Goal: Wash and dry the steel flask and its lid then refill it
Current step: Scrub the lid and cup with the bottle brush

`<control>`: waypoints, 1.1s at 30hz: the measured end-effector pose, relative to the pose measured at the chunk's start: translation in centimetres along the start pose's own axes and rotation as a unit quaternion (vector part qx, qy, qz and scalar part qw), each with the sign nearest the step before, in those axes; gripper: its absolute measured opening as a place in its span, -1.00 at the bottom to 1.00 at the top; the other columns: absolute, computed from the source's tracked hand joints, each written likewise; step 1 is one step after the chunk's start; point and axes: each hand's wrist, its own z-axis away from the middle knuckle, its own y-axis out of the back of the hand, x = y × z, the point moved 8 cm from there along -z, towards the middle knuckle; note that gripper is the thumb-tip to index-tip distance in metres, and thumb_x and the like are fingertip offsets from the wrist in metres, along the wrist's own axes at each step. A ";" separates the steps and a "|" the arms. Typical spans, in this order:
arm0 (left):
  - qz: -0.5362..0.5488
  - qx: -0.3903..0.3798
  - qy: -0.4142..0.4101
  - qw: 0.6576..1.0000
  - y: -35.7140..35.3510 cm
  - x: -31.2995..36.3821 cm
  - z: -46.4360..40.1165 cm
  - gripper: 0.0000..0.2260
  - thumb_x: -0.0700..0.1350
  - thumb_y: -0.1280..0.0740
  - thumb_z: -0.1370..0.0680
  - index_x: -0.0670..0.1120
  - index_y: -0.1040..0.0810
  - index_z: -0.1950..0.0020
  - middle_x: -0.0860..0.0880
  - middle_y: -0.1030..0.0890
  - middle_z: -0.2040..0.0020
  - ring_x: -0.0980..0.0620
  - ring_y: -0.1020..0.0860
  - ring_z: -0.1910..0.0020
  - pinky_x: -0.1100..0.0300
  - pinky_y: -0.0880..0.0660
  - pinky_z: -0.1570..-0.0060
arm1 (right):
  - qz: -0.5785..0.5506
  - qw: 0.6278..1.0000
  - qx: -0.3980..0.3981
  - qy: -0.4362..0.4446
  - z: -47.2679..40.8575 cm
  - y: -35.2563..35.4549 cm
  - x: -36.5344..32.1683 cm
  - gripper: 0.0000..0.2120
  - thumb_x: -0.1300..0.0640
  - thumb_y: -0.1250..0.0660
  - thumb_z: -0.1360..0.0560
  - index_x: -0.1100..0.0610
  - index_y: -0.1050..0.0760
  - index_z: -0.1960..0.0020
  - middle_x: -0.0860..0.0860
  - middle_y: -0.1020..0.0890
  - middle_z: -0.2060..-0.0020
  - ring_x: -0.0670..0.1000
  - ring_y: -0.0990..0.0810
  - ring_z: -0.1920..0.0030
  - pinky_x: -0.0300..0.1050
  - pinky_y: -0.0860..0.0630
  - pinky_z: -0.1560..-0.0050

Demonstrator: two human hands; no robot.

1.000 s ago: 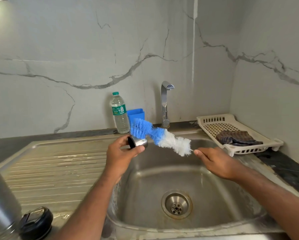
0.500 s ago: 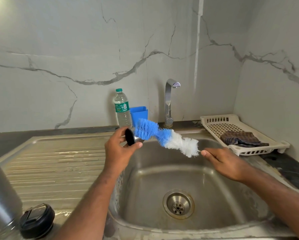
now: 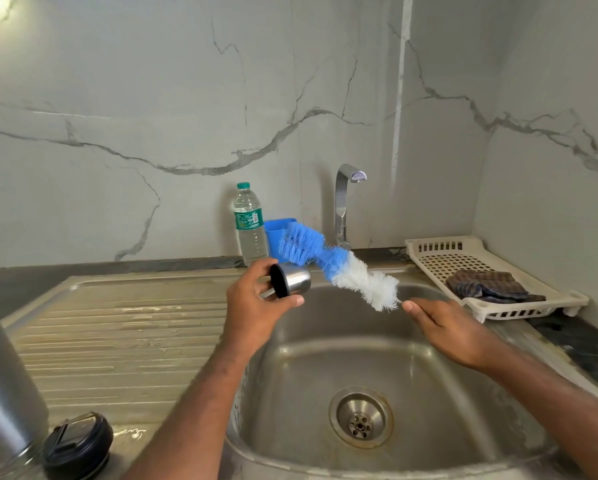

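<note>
Head view: left hand (image 3: 256,306) grips steel lid cup (image 3: 292,280), right hand (image 3: 443,327) pinches bottle brush (image 3: 339,268); scrubbing underway, flask (image 3: 3,386), drying, refilling remain.

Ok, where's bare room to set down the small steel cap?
The ribbed steel drainboard is bare between the basin and the black lid, which sits beside the steel flask. The sink basin floor is bare too. The back ledge by the plastic water bottle and blue cup is crowded.

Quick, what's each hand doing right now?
Left hand: closed on the steel cap.
Right hand: pinching the bottle brush by its handle.
</note>
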 end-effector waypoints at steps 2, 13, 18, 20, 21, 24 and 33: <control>0.012 0.040 0.024 0.999 1.2 -0.5 -0.3 -0.47 -0.26 -0.67 -0.28 0.02 -0.58 -0.15 0.07 -0.66 -0.05 0.16 -0.69 0.08 0.36 -0.59 0.10 | 0.008 1.000 -0.009 0.014 0.3 0.0 0.2 -0.49 -0.29 0.03 -0.60 0.08 -0.33 0.27 -0.02 -0.42 0.41 -0.09 -0.35 0.38 -0.01 -0.41 0.25; 0.271 0.000 0.200 0.942 0.0 -2.6 0.4 -0.64 -0.08 -0.54 -0.42 -0.31 -0.61 -0.05 -0.34 -0.69 -0.03 -0.29 -0.70 -0.01 0.05 -0.68 0.05 | -0.003 1.000 0.012 0.020 0.4 0.4 0.0 -0.55 -0.21 -0.03 -0.64 0.05 -0.28 0.31 -0.09 -0.34 0.46 -0.11 -0.37 0.38 -0.16 -0.29 0.31; 0.340 -0.021 0.232 0.911 -1.5 -2.0 1.0 -0.60 -0.02 -0.50 -0.43 -0.30 -0.62 -0.09 -0.33 -0.69 -0.02 -0.24 -0.70 -0.03 0.08 -0.67 0.05 | -0.006 1.000 0.008 0.030 0.2 0.2 -0.7 -0.55 -0.21 -0.03 -0.64 0.05 -0.29 0.29 -0.11 -0.35 0.44 -0.10 -0.38 0.37 -0.13 -0.32 0.29; 0.400 0.012 0.243 0.883 -0.8 -2.4 0.7 -0.62 -0.03 -0.48 -0.45 -0.29 -0.61 -0.10 -0.32 -0.69 -0.03 -0.21 -0.70 -0.06 0.08 -0.67 0.03 | -0.008 0.999 0.008 0.032 0.4 0.4 -0.5 -0.54 -0.22 -0.03 -0.63 0.07 -0.30 0.29 -0.11 -0.34 0.45 -0.11 -0.36 0.38 -0.14 -0.31 0.30; 0.415 0.013 0.249 0.875 -0.7 -2.6 0.6 -0.63 -0.04 -0.47 -0.46 -0.29 -0.60 -0.12 -0.33 -0.68 -0.05 -0.22 -0.69 -0.08 0.08 -0.67 0.02 | -0.010 0.999 0.011 0.029 0.5 0.5 -0.6 -0.53 -0.22 -0.03 -0.63 0.08 -0.30 0.29 -0.11 -0.34 0.45 -0.11 -0.36 0.38 -0.14 -0.31 0.30; 0.413 -0.014 0.264 0.872 -1.8 -2.4 1.1 -0.63 -0.13 -0.47 -0.49 -0.32 -0.57 -0.20 -0.35 -0.66 -0.11 -0.24 -0.67 -0.14 0.09 -0.67 0.00 | -0.024 0.999 0.001 0.028 0.2 -0.1 -1.8 -0.53 -0.20 -0.03 -0.63 0.11 -0.32 0.28 -0.08 -0.36 0.44 -0.12 -0.37 0.39 -0.18 -0.31 0.31; 0.532 -0.027 0.243 0.811 -2.3 -0.9 0.9 -0.51 -0.12 -0.55 -0.42 -0.32 -0.50 -0.24 -0.38 -0.62 -0.19 -0.25 -0.64 -0.21 0.02 -0.65 -0.10 | -0.085 0.996 -0.026 0.023 0.3 -0.8 -2.2 -0.47 -0.27 0.00 -0.59 0.13 -0.36 0.27 -0.06 -0.42 0.42 -0.14 -0.37 0.39 -0.08 -0.40 0.27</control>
